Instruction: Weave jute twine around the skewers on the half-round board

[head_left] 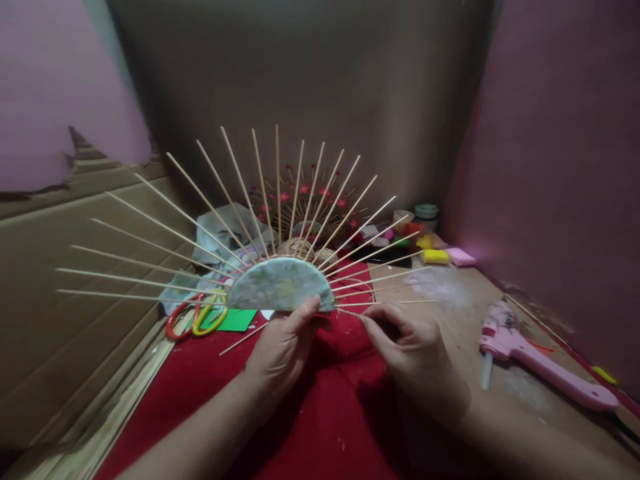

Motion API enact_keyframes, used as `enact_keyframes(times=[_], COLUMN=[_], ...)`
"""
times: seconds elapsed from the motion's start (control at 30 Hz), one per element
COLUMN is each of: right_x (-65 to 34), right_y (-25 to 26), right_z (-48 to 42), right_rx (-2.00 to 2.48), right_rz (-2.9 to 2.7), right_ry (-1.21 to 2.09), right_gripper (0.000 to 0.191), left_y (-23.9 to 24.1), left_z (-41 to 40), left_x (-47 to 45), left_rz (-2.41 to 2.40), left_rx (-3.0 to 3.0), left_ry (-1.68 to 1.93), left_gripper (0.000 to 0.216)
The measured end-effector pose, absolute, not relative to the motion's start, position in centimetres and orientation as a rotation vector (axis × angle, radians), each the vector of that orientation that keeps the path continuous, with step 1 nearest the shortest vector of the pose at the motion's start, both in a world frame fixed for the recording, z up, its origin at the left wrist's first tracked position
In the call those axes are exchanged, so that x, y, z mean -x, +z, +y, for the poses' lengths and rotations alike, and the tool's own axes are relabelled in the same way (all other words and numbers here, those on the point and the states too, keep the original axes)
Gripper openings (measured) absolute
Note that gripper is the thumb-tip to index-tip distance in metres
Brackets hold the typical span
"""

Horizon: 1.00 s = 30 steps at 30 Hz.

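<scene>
My left hand (285,347) is closed on the straight lower edge of a half-disc (280,285) covered in pale, mottled green-grey material, its thumb lying over the front. Many thin wooden sticks (215,189) fan out from the curved edge like rays. At the right corner, my right hand (407,347) pinches a thin strand of twine (350,312) that runs to the half-disc. Where the strand attaches is too small to make out. Below the left corner, a loose stick (243,339) lies on the red cloth (340,413).
Scissors (210,319) with red and yellow handles lie at left by green paper (239,320). A pink glue gun (545,363) rests on the board at right. Behind stand a similar flowered fan (343,202), bundled twine (327,257) and yellow (435,257) and pink blocks (461,257). Cardboard (75,300) lines the left.
</scene>
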State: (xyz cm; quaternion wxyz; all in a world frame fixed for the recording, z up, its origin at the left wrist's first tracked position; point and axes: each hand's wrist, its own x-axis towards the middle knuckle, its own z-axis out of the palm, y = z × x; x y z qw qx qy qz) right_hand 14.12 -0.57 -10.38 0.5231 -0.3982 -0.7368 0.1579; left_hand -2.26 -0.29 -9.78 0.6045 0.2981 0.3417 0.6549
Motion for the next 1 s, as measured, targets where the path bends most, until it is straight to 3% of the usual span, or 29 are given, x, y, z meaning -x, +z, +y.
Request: enact_keyframes(times=[0.43, 0.83, 1.0], right_x=[-16.4, -18.8, -19.5], right_y=[-10.2, -10.2, -9.7], right_z=[3.0, 6.0, 6.8], right_rx=[1.031, 1.250, 1.296], right_rz=[-1.786, -1.828, -1.791], right_ry=[0.063, 0.086, 0.377], right_gripper=[0.014, 0.018, 0.015], left_y=[-9.3, -8.5, -8.1], left_z=[0.0, 0.7, 0.7], left_x=[2.9, 4.0, 4.2], left_rz=[0.872, 0.804, 0.770], left_rx=[-0.801, -0.758, -0.800], left_ry=[1.503, 1.551, 1.578], left_gripper=[0.020, 0.022, 0.017])
